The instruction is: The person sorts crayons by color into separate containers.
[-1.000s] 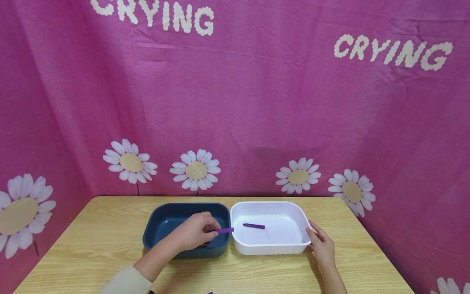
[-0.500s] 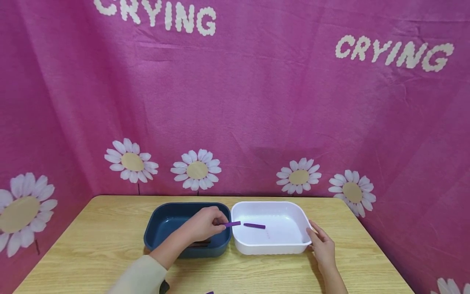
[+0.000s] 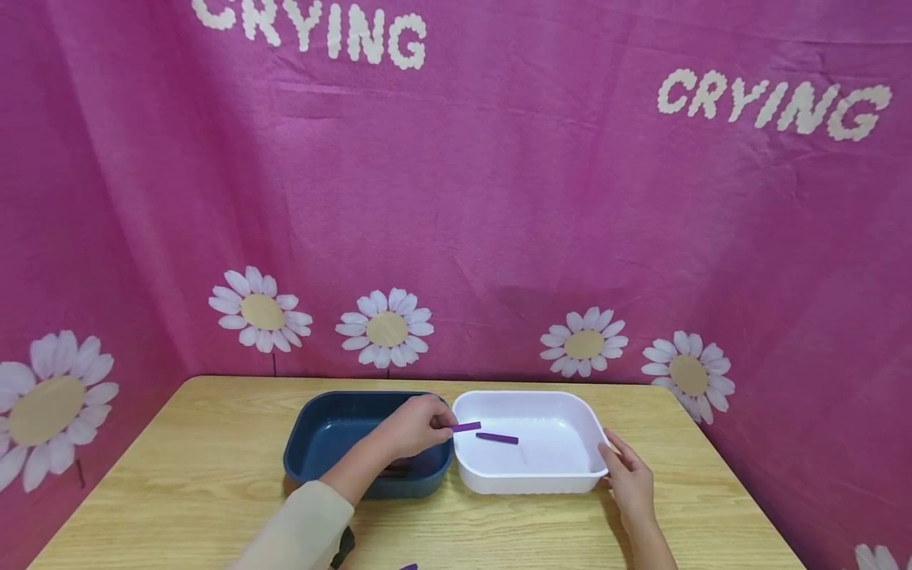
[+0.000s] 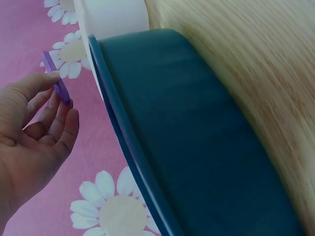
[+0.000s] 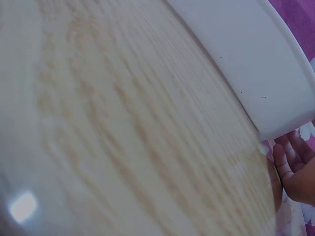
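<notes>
My left hand (image 3: 420, 423) pinches a purple crayon (image 3: 466, 427) between thumb and fingertips. It is above the right end of a dark blue bin (image 3: 402, 487), with the crayon reaching over the left rim of a white bin (image 3: 534, 480). In the left wrist view the crayon's tapered end points down into the fingers. A second purple crayon (image 3: 497, 438) lies on the white bin's floor. At that bin's right side my right hand (image 3: 632, 479) holds the wall, thumb at the rim and fingers outside. Dark sticks (image 3: 396, 469) in the blue bin are partly hidden by the left arm.
Both bins stand side by side on a wooden table (image 3: 556, 530). A pink curtain (image 3: 484, 198) with daisies and white lettering hangs behind and at the sides. A small purple tip (image 3: 409, 567) shows at the bottom edge of the head view.
My left hand has moved right and away from me with the crayon, from over the blue bin to the white bin's left rim. The right hand stays on the white bin.
</notes>
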### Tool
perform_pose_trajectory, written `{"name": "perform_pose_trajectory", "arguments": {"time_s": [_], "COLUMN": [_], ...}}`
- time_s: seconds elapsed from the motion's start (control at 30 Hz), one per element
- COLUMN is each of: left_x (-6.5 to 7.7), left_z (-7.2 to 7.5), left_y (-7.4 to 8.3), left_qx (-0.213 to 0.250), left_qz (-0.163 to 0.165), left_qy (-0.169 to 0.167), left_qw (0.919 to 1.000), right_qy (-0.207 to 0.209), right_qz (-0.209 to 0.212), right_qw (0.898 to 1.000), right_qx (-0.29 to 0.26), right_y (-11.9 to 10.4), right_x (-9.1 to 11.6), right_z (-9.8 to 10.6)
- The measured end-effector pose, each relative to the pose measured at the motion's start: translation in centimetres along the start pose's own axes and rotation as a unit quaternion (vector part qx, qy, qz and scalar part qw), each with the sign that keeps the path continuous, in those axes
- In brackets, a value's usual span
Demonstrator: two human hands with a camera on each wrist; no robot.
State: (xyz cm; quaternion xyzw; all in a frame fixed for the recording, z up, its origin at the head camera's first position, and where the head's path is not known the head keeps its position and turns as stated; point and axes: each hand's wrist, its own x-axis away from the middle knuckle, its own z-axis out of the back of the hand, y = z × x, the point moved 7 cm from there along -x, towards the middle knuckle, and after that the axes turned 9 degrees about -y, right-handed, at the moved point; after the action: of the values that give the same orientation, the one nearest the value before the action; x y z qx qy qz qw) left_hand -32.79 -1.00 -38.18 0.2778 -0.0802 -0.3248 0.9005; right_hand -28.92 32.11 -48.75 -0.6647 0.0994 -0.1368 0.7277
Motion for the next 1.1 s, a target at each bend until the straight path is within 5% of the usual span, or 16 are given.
{"name": "perform_pose_trajectory", "arguments": {"time_s": [1.1], "left_x": [-5.0], "left_z": [-3.1], "left_y": [0.6], "left_qx": [0.013], "left_qz": [0.028], "left_qy": [-0.011], "left_qw": [0.9995], "right_qy": [0.000], "right_qz": [-0.001], "right_qw": [1.000], "right_qx": [0.001], "right_y": [0.0], "right_x": [-0.1], "right_z": [0.0]}}
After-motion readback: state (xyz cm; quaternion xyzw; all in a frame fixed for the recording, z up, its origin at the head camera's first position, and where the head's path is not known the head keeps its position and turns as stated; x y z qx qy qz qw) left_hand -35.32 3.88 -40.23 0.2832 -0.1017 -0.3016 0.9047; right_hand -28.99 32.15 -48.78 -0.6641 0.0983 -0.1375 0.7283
